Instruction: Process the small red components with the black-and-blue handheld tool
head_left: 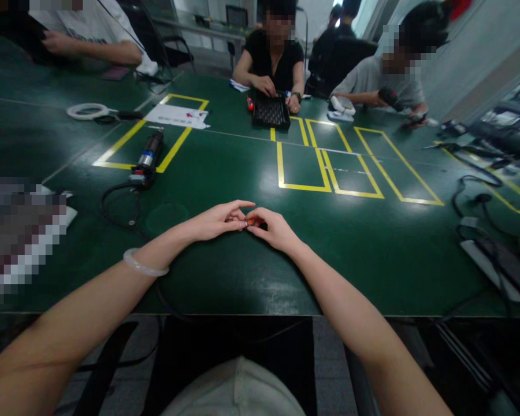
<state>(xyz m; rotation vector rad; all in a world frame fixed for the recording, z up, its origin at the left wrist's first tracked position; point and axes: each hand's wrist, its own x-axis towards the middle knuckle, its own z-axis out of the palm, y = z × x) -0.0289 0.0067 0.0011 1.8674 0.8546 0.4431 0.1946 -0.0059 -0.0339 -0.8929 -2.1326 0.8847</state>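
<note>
A small part with an orange body and a metallic end [250,223] is between my two hands, a little above the green table [242,277]. My right hand [271,226] pinches its orange side between thumb and fingertips. My left hand [225,221] closes its thumb and curled fingers at the metallic end, with the index finger stretched out over it. Fingers cover most of the part, so its exact kind does not show.
A corded cylindrical power tool [148,153] lies left of my hands, near a white paper sheet [175,115] and a coiled white cable [86,111]. Yellow tape [305,187] marks rectangles. Across the table, a person handles a black tray [271,111]. Cables and a dark device [502,266] lie right.
</note>
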